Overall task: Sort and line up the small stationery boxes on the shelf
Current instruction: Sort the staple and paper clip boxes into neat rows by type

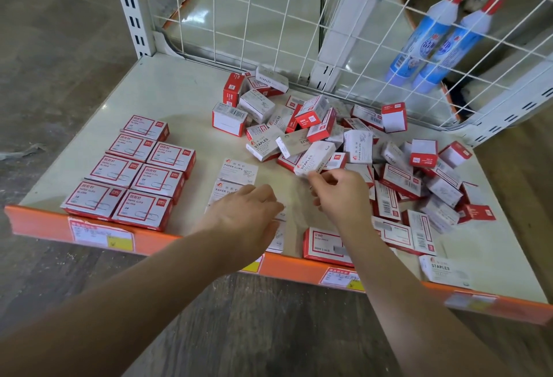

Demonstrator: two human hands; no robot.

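Two neat columns of red-framed paper-clip boxes (136, 171) lie flat at the left of the white shelf (167, 92). A short line of white paper-clip boxes (239, 171) runs down the middle. My left hand (244, 216) rests palm down on the nearer white boxes of that line, hiding them. My right hand (339, 194) pinches the near end of a white staples box (314, 158) at the edge of a loose heap of red and white boxes (389, 167) on the right.
A white wire grid (269, 17) backs the shelf, with two blue glue bottles (440, 38) behind it. An orange price strip (191, 242) edges the front. A red-framed box (324, 246) and a staples box (443, 272) lie near that front edge.
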